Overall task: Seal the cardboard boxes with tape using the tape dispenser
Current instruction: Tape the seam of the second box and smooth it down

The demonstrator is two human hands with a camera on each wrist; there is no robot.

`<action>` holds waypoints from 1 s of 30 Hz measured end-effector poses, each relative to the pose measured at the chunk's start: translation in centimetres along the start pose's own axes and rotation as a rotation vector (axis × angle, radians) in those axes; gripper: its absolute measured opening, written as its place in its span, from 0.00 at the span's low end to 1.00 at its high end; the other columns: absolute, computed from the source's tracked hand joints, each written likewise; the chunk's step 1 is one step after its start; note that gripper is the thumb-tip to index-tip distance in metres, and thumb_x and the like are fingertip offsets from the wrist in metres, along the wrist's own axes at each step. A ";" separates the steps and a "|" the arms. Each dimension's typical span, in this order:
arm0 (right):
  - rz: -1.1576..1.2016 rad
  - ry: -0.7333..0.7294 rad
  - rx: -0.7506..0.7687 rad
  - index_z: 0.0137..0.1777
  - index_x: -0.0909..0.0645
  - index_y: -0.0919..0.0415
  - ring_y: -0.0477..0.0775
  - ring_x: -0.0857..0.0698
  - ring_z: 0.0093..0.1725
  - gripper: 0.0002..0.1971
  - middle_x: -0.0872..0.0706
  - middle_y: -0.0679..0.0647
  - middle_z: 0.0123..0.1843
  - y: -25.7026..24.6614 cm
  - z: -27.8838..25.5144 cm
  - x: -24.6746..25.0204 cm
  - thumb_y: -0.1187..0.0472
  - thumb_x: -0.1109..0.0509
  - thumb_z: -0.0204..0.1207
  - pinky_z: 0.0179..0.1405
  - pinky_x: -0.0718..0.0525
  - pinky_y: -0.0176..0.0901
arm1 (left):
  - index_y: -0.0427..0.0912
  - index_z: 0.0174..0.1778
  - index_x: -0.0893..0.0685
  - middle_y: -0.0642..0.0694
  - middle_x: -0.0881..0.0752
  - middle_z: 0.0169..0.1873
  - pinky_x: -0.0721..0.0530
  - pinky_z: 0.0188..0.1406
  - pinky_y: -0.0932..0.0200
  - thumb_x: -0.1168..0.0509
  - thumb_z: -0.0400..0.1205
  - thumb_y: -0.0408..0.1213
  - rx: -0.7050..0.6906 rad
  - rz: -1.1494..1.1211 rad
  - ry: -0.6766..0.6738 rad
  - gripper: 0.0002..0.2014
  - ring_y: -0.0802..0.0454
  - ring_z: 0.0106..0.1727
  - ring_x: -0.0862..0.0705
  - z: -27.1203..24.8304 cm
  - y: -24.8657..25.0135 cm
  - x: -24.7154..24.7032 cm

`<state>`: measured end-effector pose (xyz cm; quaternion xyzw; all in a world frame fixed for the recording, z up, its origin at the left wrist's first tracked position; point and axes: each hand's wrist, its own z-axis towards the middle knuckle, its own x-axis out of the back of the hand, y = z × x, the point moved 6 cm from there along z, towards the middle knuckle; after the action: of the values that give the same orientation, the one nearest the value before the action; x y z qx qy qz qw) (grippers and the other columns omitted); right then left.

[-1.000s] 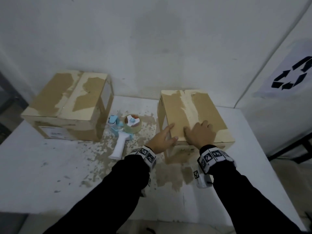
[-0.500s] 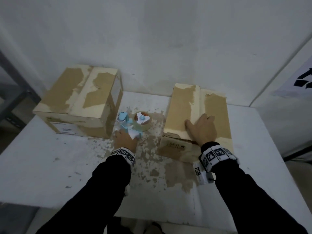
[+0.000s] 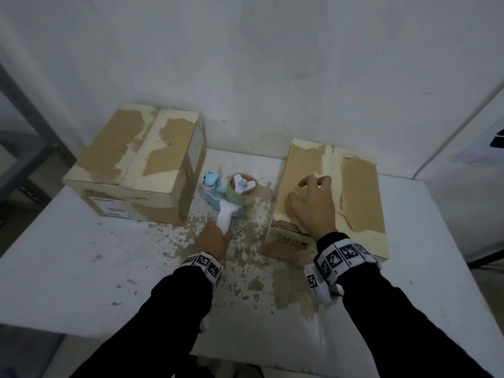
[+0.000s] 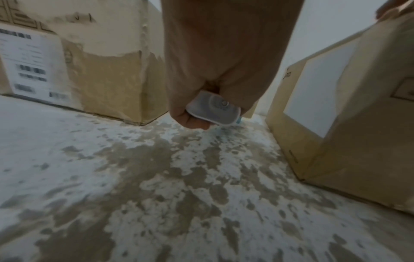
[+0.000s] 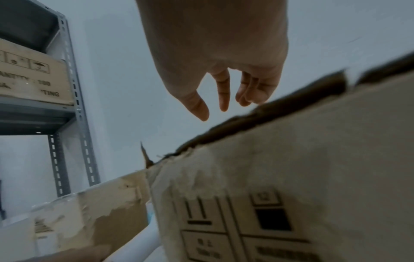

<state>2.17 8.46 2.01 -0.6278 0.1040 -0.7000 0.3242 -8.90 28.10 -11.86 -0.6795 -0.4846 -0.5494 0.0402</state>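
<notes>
White-walled corner workspace: a worn white table carries two cardboard boxes and a tape dispenser.

Change of state: half a second ago the left hand lay over the dispenser body; one second ago both hands rested on the right box. The left hand now grips the butt end of the white handle, and the right hand has lifted its fingers from the flap. Judgement: flap closing on the right box is complete, and tool pickup is in progress.

Left hand: fingers curled round the handle of the tape dispenser. The left wrist view confirms the handle end cap enclosed by the thumb and fingers. The dispenser extends from the hand toward 12 o'clock, with the tape roll at its far end. Whether the tool has left the table cannot be determined.

Right hand: spread, fingers arched and loosely extended, holding nothing. It sits over the left flap of the right box, at 3 o'clock from the dispenser. Contact with the flap cannot be confirmed.

Outward: the left box stands at 10 o'clock from the dispenser, just beside it. The centre seam of the right box shows no fresh tape.
</notes>
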 end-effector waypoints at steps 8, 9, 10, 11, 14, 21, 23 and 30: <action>0.258 -0.255 -0.055 0.22 0.36 0.56 0.49 0.32 0.23 0.28 0.32 0.49 0.21 -4.1 0.2 -2.1 0.40 0.32 0.75 0.29 0.34 0.42 | 0.30 0.57 0.27 0.34 0.20 0.50 0.30 0.39 0.55 0.39 0.82 0.45 -0.326 -0.209 0.205 0.19 0.38 0.50 0.19 -2.8 7.7 4.6; 0.309 -0.290 -0.093 0.22 0.37 0.55 0.49 0.34 0.22 0.29 0.34 0.49 0.20 -4.6 0.4 -2.1 0.38 0.32 0.74 0.28 0.35 0.41 | 0.30 0.56 0.27 0.35 0.21 0.49 0.30 0.38 0.55 0.40 0.83 0.45 -0.371 -0.213 0.215 0.19 0.38 0.49 0.20 -3.2 9.0 5.1; 0.384 -0.321 -0.125 0.22 0.36 0.55 0.48 0.32 0.23 0.29 0.33 0.49 0.20 -4.9 0.7 -2.1 0.38 0.30 0.74 0.29 0.34 0.41 | 0.30 0.56 0.27 0.35 0.21 0.48 0.30 0.38 0.54 0.40 0.83 0.45 -0.411 -0.219 0.221 0.18 0.37 0.49 0.20 -3.7 10.2 5.6; 0.497 -0.328 -0.159 0.24 0.31 0.55 0.48 0.27 0.26 0.25 0.27 0.49 0.22 -5.3 1.0 -1.8 0.41 0.28 0.73 0.31 0.31 0.40 | 0.30 0.57 0.27 0.34 0.21 0.49 0.29 0.40 0.53 0.40 0.83 0.44 -0.447 -0.217 0.225 0.18 0.37 0.50 0.20 -4.3 11.4 6.1; 0.913 -0.353 -0.316 0.51 0.16 0.58 0.52 0.13 0.42 0.11 0.10 0.55 0.44 -5.3 2.0 -0.8 0.56 0.23 0.72 0.36 0.18 0.39 | 0.29 0.58 0.28 0.33 0.21 0.52 0.27 0.47 0.51 0.40 0.84 0.44 -0.551 -0.184 0.274 0.19 0.37 0.53 0.21 -5.8 14.2 7.1; 1.082 -0.345 -0.255 0.60 0.19 0.70 0.52 0.12 0.45 0.13 0.11 0.58 0.48 -2.8 2.9 3.9 0.66 0.29 0.78 0.37 0.15 0.37 | 0.33 0.63 0.29 0.39 0.20 0.54 0.25 0.43 0.60 0.36 0.81 0.45 -0.767 -0.403 0.140 0.21 0.44 0.53 0.20 -8.7 18.4 7.3; 1.138 -0.298 -0.217 0.56 0.18 0.71 0.52 0.11 0.43 0.09 0.11 0.59 0.46 -1.7 2.8 5.5 0.68 0.31 0.78 0.37 0.14 0.36 | 0.37 0.66 0.29 0.48 0.21 0.53 0.27 0.38 0.73 0.36 0.81 0.45 -0.831 -0.409 -0.013 0.21 0.53 0.51 0.21 -9.6 19.7 7.1; 1.058 -0.182 -0.119 0.55 0.18 0.65 0.54 0.12 0.47 0.08 0.11 0.60 0.49 2.4 1.2 9.7 0.69 0.30 0.77 0.45 0.12 0.43 | 0.41 0.59 0.18 0.44 0.14 0.57 0.17 0.57 0.56 0.61 0.79 0.69 -0.369 -1.017 -0.409 0.39 0.48 0.57 0.16 -7.2 20.1 8.3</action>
<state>4.08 1.30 8.81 -0.5653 0.4170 -0.3766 0.6039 -0.48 18.40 7.11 -0.4495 -0.6442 -0.4325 -0.4426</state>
